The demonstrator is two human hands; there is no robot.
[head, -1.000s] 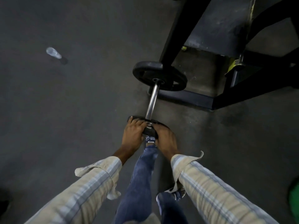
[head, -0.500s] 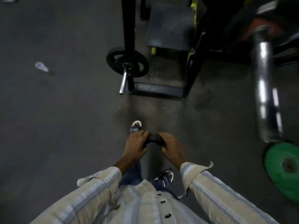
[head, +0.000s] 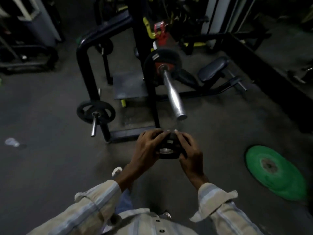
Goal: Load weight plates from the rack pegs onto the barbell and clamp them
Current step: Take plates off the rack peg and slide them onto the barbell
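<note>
A small black weight plate [head: 167,152] with a metal centre hole sits between my left hand [head: 147,148] and my right hand [head: 190,150], gripped on both sides at waist height. Just beyond it the bare steel barbell sleeve [head: 174,97] points toward me, its end a short way above my fingers. One black plate with a red hub [head: 162,63] sits on that sleeve near the rack. To the left, a low rack peg [head: 93,125] carries another black plate [head: 96,114].
A black rack frame [head: 84,68] and its floor plate stand ahead. A green bumper plate [head: 276,172] lies on the floor at right. A padded bench [head: 212,69] sits behind the bar. A plastic bottle [head: 12,142] lies at left on the dark floor.
I have lifted the small plate off the low peg, stood up and turned right. The barbell sleeve has come into the centre of view, in front of my hands.
</note>
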